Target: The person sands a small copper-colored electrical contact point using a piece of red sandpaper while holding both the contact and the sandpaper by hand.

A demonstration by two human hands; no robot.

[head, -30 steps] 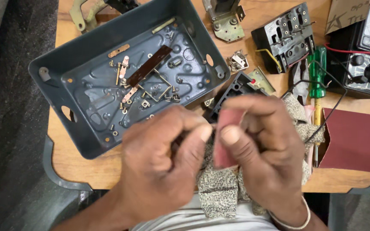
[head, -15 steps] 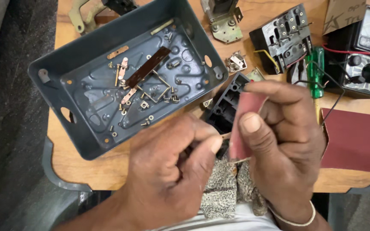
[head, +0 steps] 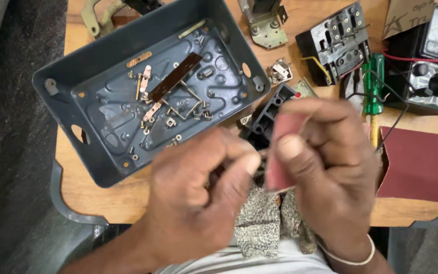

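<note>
Head view. The small part pinched in the left hand (head: 198,195) is lying almost wholly hidden behind its curled fingers; only a thin pale sliver is showing toward the right hand, and its kind cannot be told. The left hand is closing tightly, thumb pressing against forefinger. The right hand (head: 325,167) is gripping a folded piece of reddish-brown sandpaper (head: 282,152) between thumb and fingers, holding it just beside that sliver; whether the two are touching cannot be told. Both hands are blurring slightly. They are hovering just below the grey metal enclosure (head: 102,137), which is lying open on the wooden worktop (head: 102,200) with brass strips and screws inside. A black plastic block (head: 264,119) is sitting partly covered by the hands, right of the enclosure. A larger sandpaper sheet (head: 416,165), a green-handled screwdriver (head: 373,83) and a multimeter (head: 437,45), cut off by the frame edge, are lying farther right of the enclosure.
</note>
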